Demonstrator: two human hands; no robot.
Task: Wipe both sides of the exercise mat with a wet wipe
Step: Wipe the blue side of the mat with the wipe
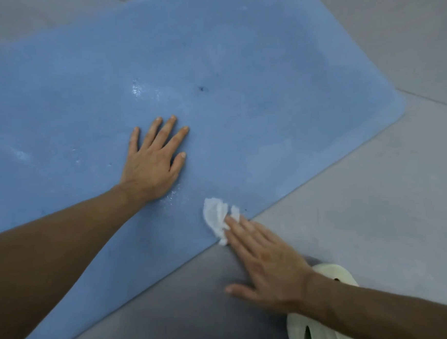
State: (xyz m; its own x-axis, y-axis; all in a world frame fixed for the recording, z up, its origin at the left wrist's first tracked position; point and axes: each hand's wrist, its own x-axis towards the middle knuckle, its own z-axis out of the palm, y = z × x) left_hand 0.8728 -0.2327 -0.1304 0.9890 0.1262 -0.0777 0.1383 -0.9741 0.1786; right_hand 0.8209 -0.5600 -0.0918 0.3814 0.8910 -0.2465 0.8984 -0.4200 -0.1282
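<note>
A blue exercise mat (239, 67) lies flat on the floor and fills most of the view, with wet shiny patches near its middle. My left hand (153, 161) rests flat on the mat, fingers spread and straight. A crumpled white wet wipe (215, 215) lies on the mat close to its near edge. My right hand (263, 264) presses on the wipe with straight fingertips, while the palm and thumb hang over the floor beside the mat's edge.
Grey tiled floor (370, 202) surrounds the mat to the right and in front. A pale cream slipper (311, 328) sits on the floor under my right forearm. The mat's rounded corner (400, 110) lies at the right.
</note>
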